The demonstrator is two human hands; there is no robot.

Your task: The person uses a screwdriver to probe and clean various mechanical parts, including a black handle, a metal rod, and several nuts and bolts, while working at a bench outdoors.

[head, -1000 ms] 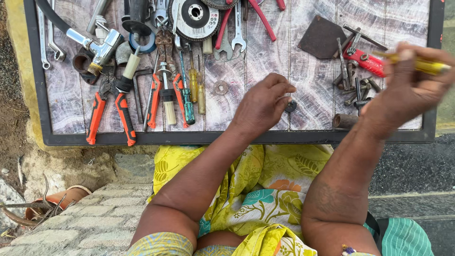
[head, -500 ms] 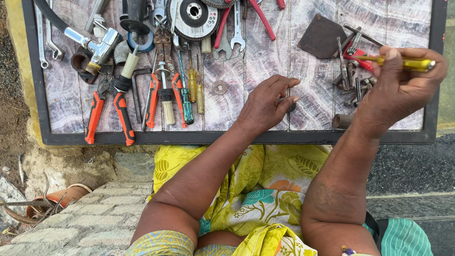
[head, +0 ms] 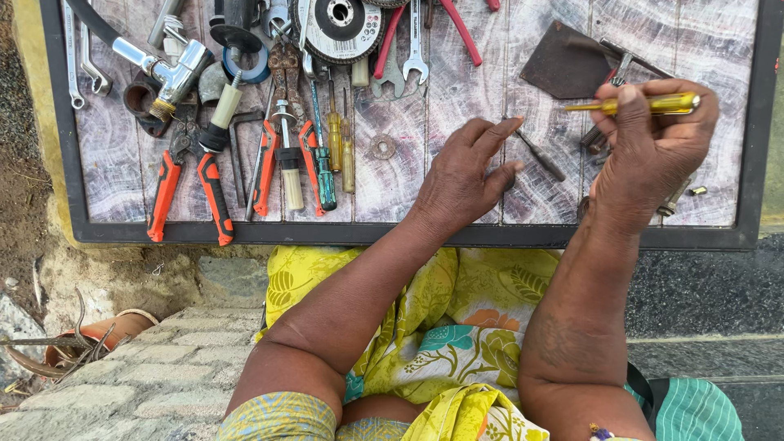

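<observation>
R hand w/ yellow screwdriver; L hand maybe on board.

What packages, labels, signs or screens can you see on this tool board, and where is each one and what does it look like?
No packages, signs or screens show.
Grinding disc: top edge of the board, round, grey, with a dark circular label around its hub.
Yellow screwdriver: held in the right hand; no label can be made out on its clear yellow handle.
Left hand: rests on the board, holding nothing labelled.
</observation>
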